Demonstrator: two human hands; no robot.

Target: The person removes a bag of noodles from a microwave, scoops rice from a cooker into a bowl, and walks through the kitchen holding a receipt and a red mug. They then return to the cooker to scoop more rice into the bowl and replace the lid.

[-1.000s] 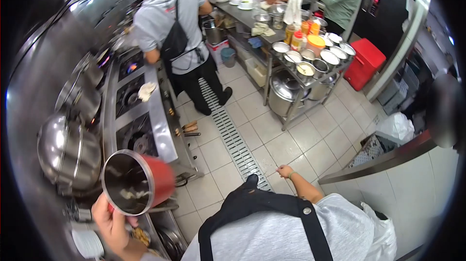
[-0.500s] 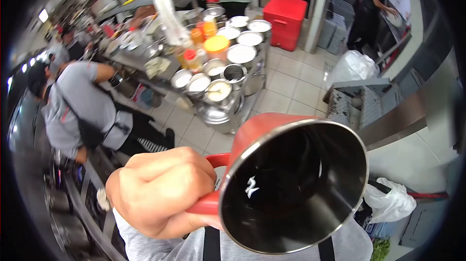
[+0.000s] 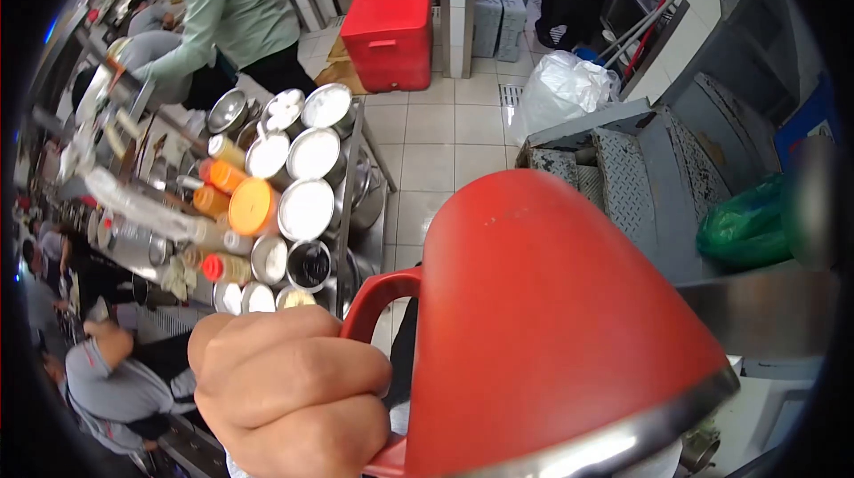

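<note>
My left hand (image 3: 294,389) is closed in a fist round the handle of a large red mug (image 3: 543,327). The mug fills the lower middle and right, with its smooth outer side showing. It is tilted, with its narrower end up and its wide metal rim along the bottom and lower right. Its inside is hidden. The knuckles are left of the mug, and the handle loops out above and below the fingers. My right hand is not in view.
A metal table (image 3: 360,144) left of centre holds pots, bottles and an orange-lidded tub (image 3: 253,206). Behind are a red cooler (image 3: 389,33) and a white bag (image 3: 565,96). Metal steps (image 3: 623,167) stand right. Co-workers include a person in a green shirt (image 3: 253,16).
The mug has turned from showing its dark inside to showing its red outer side. My left hand stays closed on the handle. The view has swung right, moving the table and cooler leftward.
</note>
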